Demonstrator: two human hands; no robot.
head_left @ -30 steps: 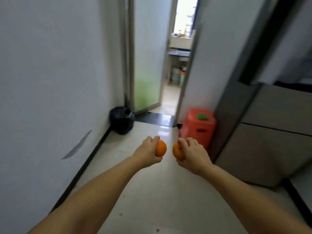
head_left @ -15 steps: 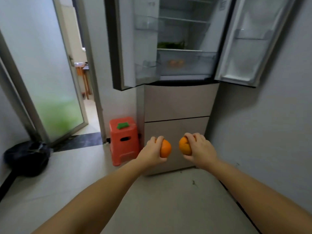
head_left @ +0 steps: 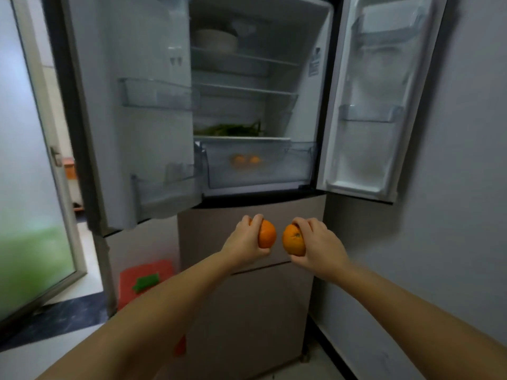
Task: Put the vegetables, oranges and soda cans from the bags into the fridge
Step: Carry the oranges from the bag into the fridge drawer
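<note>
1. Head view: the left hand (head_left: 242, 242) grips a round, smooth orange (head_left: 266, 233), fingers curled over its top; the right hand (head_left: 315, 244) clasps a second, dimpled orange (head_left: 293, 239), both held before the fridge (head_left: 247, 292).
2. Both upper doors stand open; two more oranges (head_left: 247, 159) lie in the clear plastic crisper drawer (head_left: 274, 171), leafy greens (head_left: 230, 129) on the shelf above.
3. A red plastic stool (head_left: 142, 272) stands left of the fridge, beside a frosted glass door (head_left: 27, 187); a grey wall (head_left: 452, 215) is at right.
</note>
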